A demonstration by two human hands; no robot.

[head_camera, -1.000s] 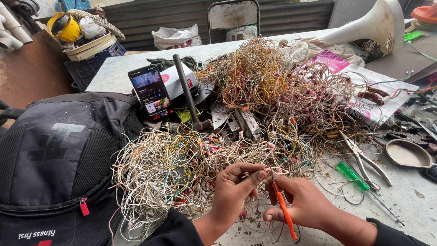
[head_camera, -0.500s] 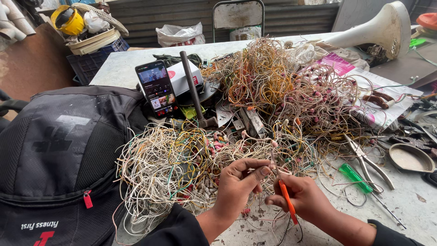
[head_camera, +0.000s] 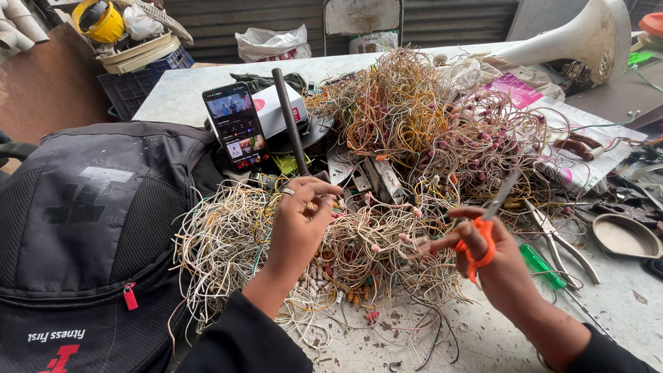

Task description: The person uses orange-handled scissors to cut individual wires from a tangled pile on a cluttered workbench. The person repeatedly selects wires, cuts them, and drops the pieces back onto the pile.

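— Pale speckled worktable (head_camera: 483, 338), heaped with stuff. What's at its centre?

— A tangled pile of thin white, yellow and pink wires (head_camera: 359, 242). The left hand (head_camera: 300, 224), at about eleven o'clock of the pile's near part, is closed, pinching strands.

— And the right hand (head_camera: 494, 266)?

— At three o'clock, fingers curled through orange-handled scissors (head_camera: 487, 228), blades pointing up toward one o'clock.

— Around them?

— Black backpack (head_camera: 83, 235) at nine o'clock; a lit smartphone (head_camera: 236, 128) propped at eleven.

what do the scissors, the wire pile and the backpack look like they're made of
Scissors in the right hand: glossy orange handles, probably plastic, with dull grey blades, likely steel. Wire pile: thin strands in matte cream, yellow and pink sheathing, probably plastic insulation. Backpack: black woven fabric with mesh panels, apparently synthetic.
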